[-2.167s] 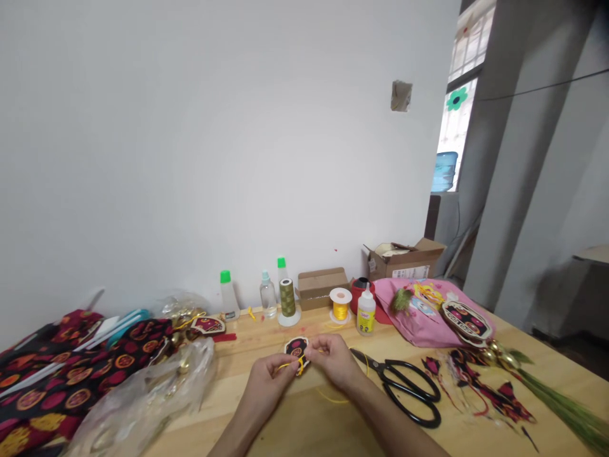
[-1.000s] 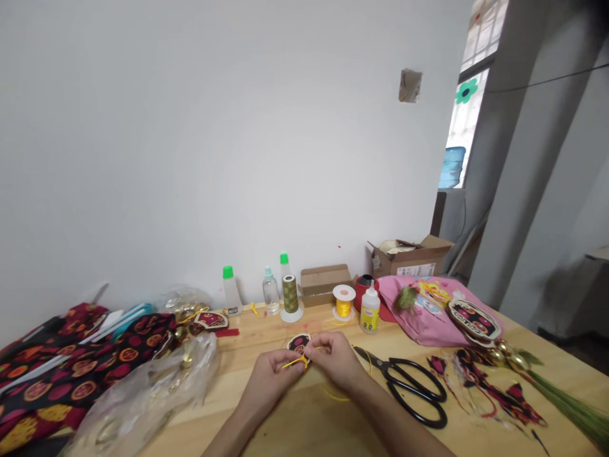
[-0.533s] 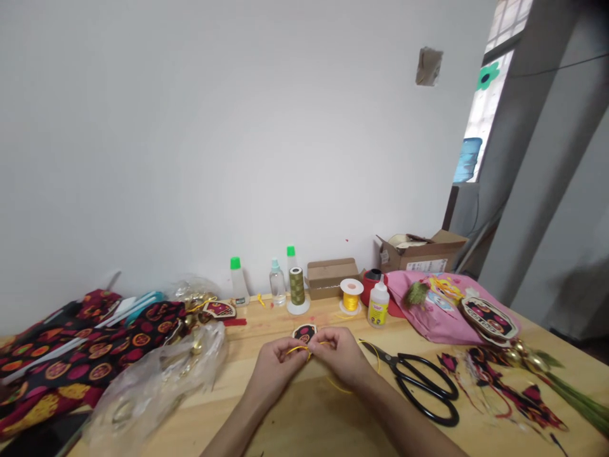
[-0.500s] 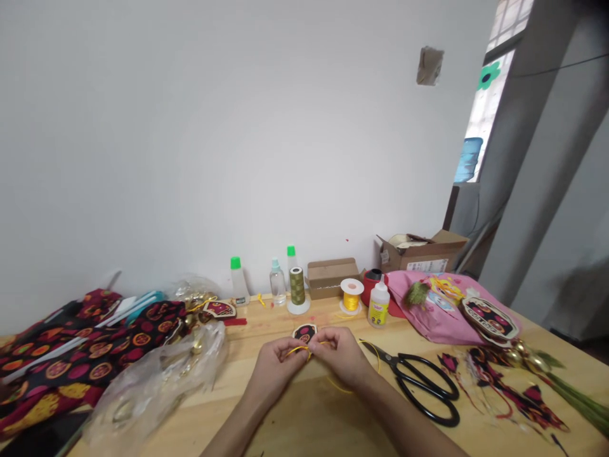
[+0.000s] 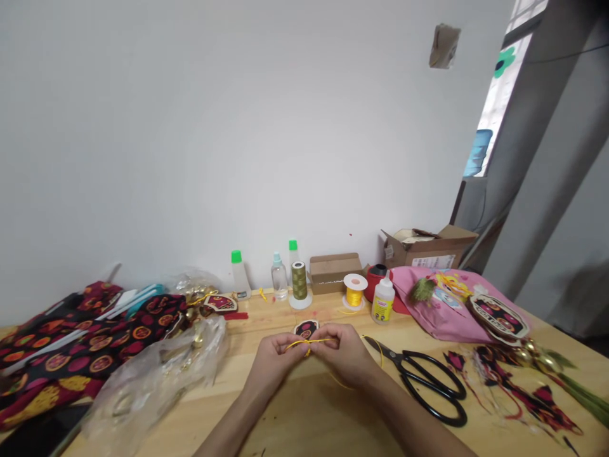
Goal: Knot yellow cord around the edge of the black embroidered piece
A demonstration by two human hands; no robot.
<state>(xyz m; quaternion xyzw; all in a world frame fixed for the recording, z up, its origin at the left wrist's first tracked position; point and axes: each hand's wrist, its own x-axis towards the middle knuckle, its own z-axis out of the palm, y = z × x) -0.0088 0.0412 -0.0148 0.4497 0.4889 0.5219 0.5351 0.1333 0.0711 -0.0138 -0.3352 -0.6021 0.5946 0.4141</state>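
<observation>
- Above the pale wooden tabletop (image 5: 304, 419), the left hand (image 5: 272, 357) pinches a thin yellow cord (image 5: 308, 343) between thumb and finger.
- Near it, the right hand (image 5: 343, 351) pinches the same cord, with a small knot or loop between the two.
- Just beyond the cord, a small black-and-red plaque with a cream border (image 5: 307, 327) shows, partly hidden by the hands.
- Right of them lie black-handled metal scissors (image 5: 398, 359).

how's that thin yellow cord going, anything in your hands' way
Left hand and right hand both pinching thin yellow cord. Cord bunched between them, small black pale-edged plaque just beyond. Black-handled metal scissors beside right hand, seemingly not blocking.
</observation>
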